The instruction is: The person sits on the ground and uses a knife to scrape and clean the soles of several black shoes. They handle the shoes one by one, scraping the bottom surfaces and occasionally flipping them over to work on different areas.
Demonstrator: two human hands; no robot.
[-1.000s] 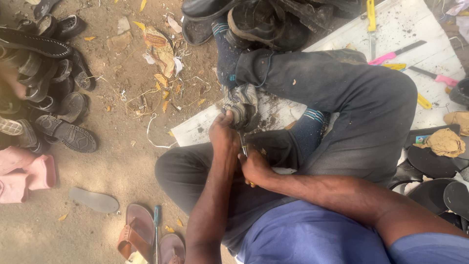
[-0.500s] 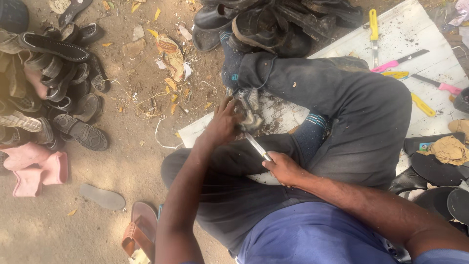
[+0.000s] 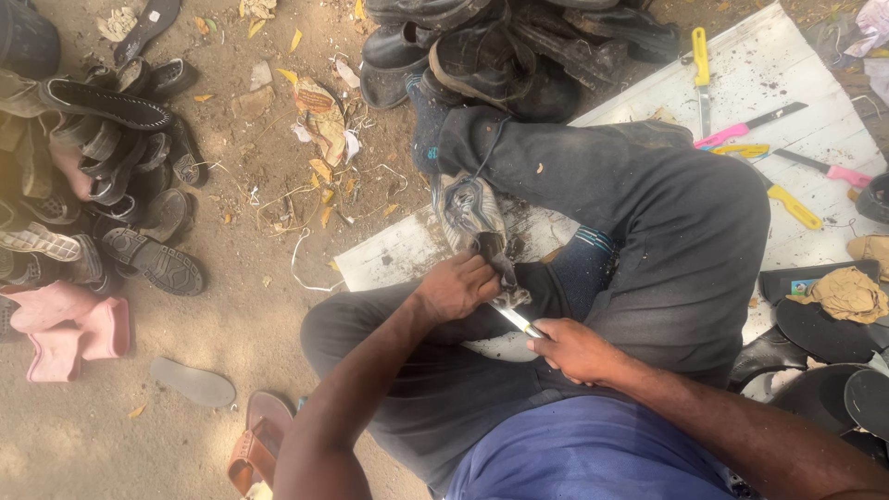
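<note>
Mostly shoes: two hands, one blade, one worn shoe

Seated person, legs crossed on a white board (image 3: 787,83) laid on the dirt ground (image 3: 259,185). Left hand (image 3: 456,289) is closed around the near end of a worn grey shoe (image 3: 470,215) that rests on the lap at scene centre, toe pointing far. Right hand (image 3: 574,350) is wrapped around the handle of one knife (image 3: 515,320), blade tip touching the shoe just beside the left hand's fingers. Both hands gripping, neither spread.

Counts on the board, far right: two yellow-handled cutters (image 3: 701,60), two pink-handled blades (image 3: 741,130), so four loose tools visible. One crumpled tan rag (image 3: 847,294) at right, lying on dark sole pieces (image 3: 815,329); their exact number cannot be told.

Far centre: heap of dark shoes (image 3: 500,46), overlapping, too tangled to count. Left edge: second heap of sandals and shoes (image 3: 102,167), also uncountable. Near left: one pair of pink boots (image 3: 69,324), one loose grey insole (image 3: 193,382), one brown sandal (image 3: 255,449). Dry leaves and scraps are scattered on the dirt.
</note>
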